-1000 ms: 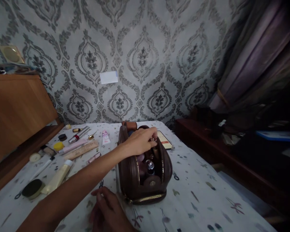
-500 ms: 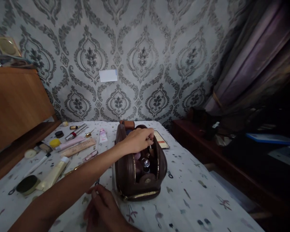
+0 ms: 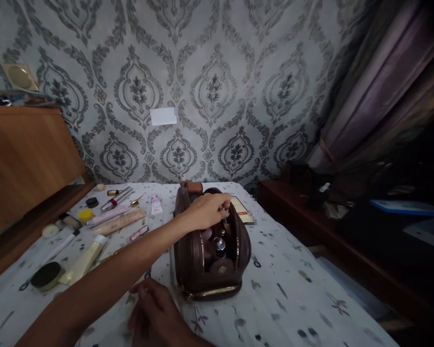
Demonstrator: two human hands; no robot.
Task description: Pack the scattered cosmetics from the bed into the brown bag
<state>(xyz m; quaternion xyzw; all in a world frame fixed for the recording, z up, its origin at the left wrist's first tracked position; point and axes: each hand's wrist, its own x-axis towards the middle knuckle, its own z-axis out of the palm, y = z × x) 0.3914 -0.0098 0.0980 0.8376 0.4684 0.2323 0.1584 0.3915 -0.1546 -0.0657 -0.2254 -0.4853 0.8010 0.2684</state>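
Note:
A brown leather cosmetic bag (image 3: 188, 250) stands unzipped on the patterned cloth. My left hand (image 3: 210, 210) reaches over its opening with fingers pinched. Just below the fingertips shows a small narrow tan item (image 3: 226, 223), mostly hidden, so its kind is unclear. Inside the bag, a bottle with a shiny round cap (image 3: 220, 246) stands upright near the front. My right hand (image 3: 155, 308) rests on the cloth left of the bag's front corner. Its fingers are curled together, and no object shows in them.
Left of the bag lie a cream tube (image 3: 83, 260), a beige tube (image 3: 119, 221), a dark round jar (image 3: 47, 276), a pink-white tube (image 3: 156, 204) and several other cosmetics. A phone (image 3: 242, 209) lies behind the bag to the right. A wooden cabinet (image 3: 29, 159) borders the left side.
The view has shifted slightly, so everything sits a little lower and further right. Both hands keep nearly the same place relative to the bag.

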